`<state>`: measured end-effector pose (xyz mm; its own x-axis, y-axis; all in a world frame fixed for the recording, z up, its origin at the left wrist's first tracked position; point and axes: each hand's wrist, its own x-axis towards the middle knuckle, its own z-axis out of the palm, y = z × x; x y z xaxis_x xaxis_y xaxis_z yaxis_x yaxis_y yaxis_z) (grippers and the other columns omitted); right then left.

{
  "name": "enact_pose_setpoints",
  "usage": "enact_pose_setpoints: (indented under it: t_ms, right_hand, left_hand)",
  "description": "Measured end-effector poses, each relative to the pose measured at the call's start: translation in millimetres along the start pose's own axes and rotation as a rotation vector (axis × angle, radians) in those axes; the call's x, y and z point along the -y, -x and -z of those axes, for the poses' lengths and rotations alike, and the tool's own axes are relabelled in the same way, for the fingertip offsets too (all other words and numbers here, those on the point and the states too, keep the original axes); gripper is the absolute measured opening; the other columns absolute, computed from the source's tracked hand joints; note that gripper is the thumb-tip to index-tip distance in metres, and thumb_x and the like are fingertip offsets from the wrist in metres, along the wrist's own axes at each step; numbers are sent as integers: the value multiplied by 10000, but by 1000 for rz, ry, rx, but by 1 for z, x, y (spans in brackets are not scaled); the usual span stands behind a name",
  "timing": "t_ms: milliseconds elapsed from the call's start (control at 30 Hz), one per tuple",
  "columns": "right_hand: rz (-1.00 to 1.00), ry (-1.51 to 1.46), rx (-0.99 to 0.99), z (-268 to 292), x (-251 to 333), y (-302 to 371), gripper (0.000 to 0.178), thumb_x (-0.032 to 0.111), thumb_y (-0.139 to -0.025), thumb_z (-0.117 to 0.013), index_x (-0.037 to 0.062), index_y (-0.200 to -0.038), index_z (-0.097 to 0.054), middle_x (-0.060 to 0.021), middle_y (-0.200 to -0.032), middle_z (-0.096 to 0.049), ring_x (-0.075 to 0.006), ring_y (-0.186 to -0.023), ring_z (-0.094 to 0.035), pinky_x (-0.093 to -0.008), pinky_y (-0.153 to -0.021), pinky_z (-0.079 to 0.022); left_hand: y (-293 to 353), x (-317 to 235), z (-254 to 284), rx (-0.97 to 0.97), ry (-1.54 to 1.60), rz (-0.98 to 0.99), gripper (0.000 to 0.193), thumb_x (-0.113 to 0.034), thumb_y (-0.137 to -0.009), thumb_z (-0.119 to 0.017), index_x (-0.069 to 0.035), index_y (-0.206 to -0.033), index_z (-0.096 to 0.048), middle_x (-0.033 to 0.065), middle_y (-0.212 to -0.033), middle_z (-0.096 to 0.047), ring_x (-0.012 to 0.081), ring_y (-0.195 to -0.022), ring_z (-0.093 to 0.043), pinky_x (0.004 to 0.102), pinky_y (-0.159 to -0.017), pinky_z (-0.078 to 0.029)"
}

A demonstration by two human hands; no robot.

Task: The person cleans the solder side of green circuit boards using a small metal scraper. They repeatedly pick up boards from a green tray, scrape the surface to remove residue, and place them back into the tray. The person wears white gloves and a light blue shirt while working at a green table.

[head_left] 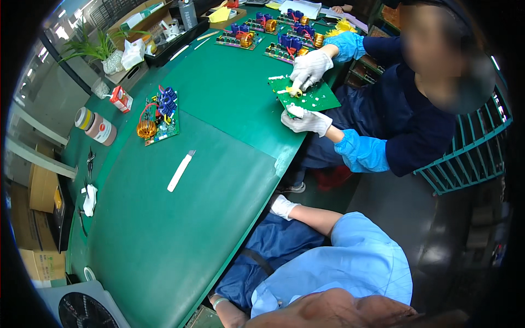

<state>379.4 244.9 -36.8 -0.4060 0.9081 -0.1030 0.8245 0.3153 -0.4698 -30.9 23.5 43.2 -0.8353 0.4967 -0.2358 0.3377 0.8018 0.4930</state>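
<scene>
Gloved right hand [283,208] rests low beside the green table [136,229], fingers hidden, grip unreadable; the left is out of sight past a banded wrist [220,302]. On top, a circuit board [165,123] and white-handled blade [180,172] lie untouched; the board looks largely populated, remaining work unclear.

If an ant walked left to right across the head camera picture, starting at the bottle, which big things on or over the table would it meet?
Bottle → red-and-white carton → blue-and-copper circuit board → white cutter → flat green board with white bits.
</scene>
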Motion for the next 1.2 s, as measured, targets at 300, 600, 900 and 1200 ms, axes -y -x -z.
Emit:
enact_pose_setpoints:
  t_ms: [300, 600, 900, 1200]
  right_hand:
    - [-146, -554, -406, 66, 14, 14, 231, 209, -861, -623, 32, -1010, -623, -236, -927, -639, -431, -815, -616, -489, -706, -512]
    - [-914, -453, 84, 106, -83, 187, 596, 229, -863, -640, 65, -1404, -452, -236, -1279, -574, -361, -1147, -582, -431, -966, -453]
    - [-970, -266, 414, 64, -126, 247, 235, 245, -850, -682, 71, -1003, -727, -96, -888, -723, -237, -788, -691, -401, -678, -541]
    - [-636, -135, 425, 26, -69, 142, 330, 299, -850, -650, 62, -1072, -706, -185, -1087, -688, -358, -1031, -653, -439, -880, -510]
  left_hand:
    - [25, 27, 7, 17, 14, 45, 441, -390, -997, -428, -39, -1223, -570, 138, -1273, -543, 281, -1153, -531, 356, -1010, -416]
    - [53, 54, 5, 48, 31, 48, 450, -401, -990, -444, -23, -1180, -597, 153, -1218, -578, 285, -1107, -562, 356, -987, -435]
    - [78, 66, -5, 53, 55, 64, 464, -412, -983, -460, -6, -1136, -624, 167, -1162, -613, 290, -1061, -594, 356, -964, -455]
    - [71, 54, -23, 25, 61, 21, 482, -423, -976, -476, 11, -1093, -651, 182, -1106, -648, 294, -1015, -625, 357, -940, -475]
